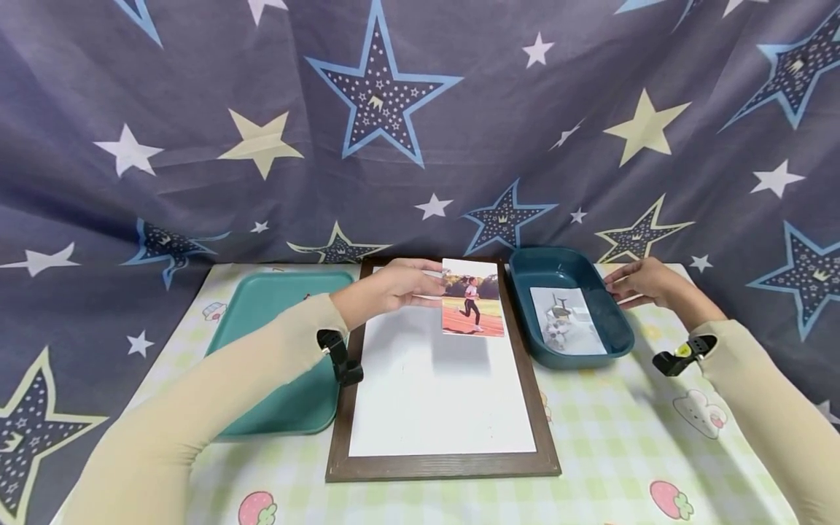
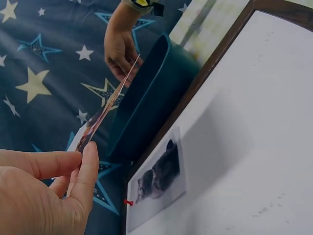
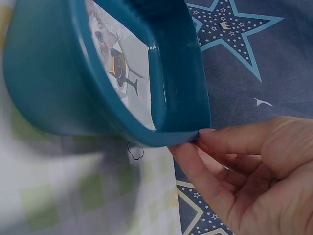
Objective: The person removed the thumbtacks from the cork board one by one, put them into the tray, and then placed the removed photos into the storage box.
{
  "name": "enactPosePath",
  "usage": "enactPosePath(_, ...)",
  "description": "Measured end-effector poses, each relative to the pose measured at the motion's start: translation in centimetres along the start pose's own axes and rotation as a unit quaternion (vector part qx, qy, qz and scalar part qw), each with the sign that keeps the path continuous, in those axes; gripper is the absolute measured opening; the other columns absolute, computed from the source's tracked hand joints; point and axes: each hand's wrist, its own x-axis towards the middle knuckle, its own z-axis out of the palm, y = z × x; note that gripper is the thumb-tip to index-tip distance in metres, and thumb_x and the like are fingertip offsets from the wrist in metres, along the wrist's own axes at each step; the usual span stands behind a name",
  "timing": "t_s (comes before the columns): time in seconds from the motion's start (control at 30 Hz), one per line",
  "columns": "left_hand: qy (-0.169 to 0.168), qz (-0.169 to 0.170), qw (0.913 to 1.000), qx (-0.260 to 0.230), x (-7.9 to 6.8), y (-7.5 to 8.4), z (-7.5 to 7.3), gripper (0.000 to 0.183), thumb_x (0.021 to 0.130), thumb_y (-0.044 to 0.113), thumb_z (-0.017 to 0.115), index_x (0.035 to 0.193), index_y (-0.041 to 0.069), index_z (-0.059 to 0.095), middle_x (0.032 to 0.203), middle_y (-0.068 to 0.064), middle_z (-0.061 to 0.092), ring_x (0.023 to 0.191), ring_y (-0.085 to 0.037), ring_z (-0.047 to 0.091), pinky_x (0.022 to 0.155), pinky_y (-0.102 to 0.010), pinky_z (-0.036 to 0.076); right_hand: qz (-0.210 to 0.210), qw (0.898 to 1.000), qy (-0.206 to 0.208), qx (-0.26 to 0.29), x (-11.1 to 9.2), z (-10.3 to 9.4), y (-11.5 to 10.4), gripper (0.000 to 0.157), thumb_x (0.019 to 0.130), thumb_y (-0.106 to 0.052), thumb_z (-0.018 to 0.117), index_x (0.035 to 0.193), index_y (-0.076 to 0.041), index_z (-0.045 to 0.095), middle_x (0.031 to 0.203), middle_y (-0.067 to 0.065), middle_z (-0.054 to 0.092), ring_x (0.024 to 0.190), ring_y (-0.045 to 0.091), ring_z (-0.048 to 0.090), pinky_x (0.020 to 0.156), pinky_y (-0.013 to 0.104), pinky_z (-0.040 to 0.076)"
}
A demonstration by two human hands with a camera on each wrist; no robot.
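Observation:
Between its thumb and fingers my left hand (image 1: 402, 284) pinches the left edge of a photo (image 1: 474, 299) of a person running on a track. The photo is raised above a white board (image 1: 440, 408) with a brown frame. My right hand (image 1: 639, 283) grips the rim of a dark teal bin (image 3: 49, 73) at its far right side, thumb and fingers around the edge. Another photo (image 1: 568, 322) with grey figures lies in the bin. The left wrist view shows a photo of a dark cat (image 2: 159, 176) on the board beside a red pushpin (image 2: 128, 202); my left hand mostly hides that spot from the head view.
A flat teal tray (image 1: 289, 408) stands left of the board, partly under my left forearm. A checked tablecloth (image 1: 610, 437) covers the table. Behind the table's far edge hangs a dark curtain (image 1: 262, 65) with stars.

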Motion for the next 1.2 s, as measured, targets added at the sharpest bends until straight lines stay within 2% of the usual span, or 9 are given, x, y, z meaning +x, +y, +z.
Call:
enactPosePath(0.4, -0.005, 0.006, 0.9999, -0.014, 1.1, 1.7, 2.3, 0.062, 0.092, -0.015, 0.06, 0.15, 0.005, 0.048, 0.15, -0.017, 0.053, 0.136, -0.032, 0.055, 0.108, -0.044, 0.053, 0.005, 1.0, 0.003, 0.009, 0.2, 0.2, 0.2, 0.028, 0.099, -0.002, 0.061, 0.124, 0.012, 0.06, 0.086, -0.003, 0.073, 0.082, 0.013, 0.069, 0.082, 0.036, 0.064)
enactPosePath(0.7, -0.001, 0.021, 0.9988, -0.043, 2.8, 2.7, 3.9, 0.062, 0.091, -0.017, 0.059, 0.149, 0.002, 0.049, 0.147, -0.022, 0.054, 0.136, -0.033, 0.055, 0.108, -0.044, 0.053, 0.0, 1.0, 0.017, 0.006, 0.0, 0.5, -0.2, 0.028, 0.098, -0.001, 0.061, 0.122, 0.014, 0.061, 0.083, -0.002, 0.073, 0.079, 0.013, 0.068, 0.077, 0.033, 0.064)
enactPosePath(1.0, 0.0, 0.034, 0.9984, -0.046, 4.7, 2.9, 6.0, 0.06, 0.088, -0.02, 0.056, 0.145, -0.002, 0.052, 0.147, -0.024, 0.053, 0.134, -0.036, 0.056, 0.107, -0.047, 0.053, 0.002, 1.0, 0.024, 0.008, 0.1, 0.7, 0.2, 0.031, 0.098, 0.0, 0.062, 0.124, 0.016, 0.06, 0.083, -0.003, 0.073, 0.078, 0.013, 0.068, 0.078, 0.035, 0.064)
enactPosePath(1.2, 0.004, 0.036, 0.9985, -0.042, 5.4, 3.8, 7.3, 0.058, 0.086, -0.022, 0.055, 0.141, -0.004, 0.054, 0.144, -0.028, 0.054, 0.132, -0.038, 0.057, 0.105, -0.047, 0.054, 0.005, 0.999, 0.032, 0.009, 0.0, 0.5, 0.0, 0.031, 0.098, -0.001, 0.062, 0.124, 0.015, 0.06, 0.084, -0.002, 0.074, 0.079, 0.013, 0.069, 0.08, 0.038, 0.064)
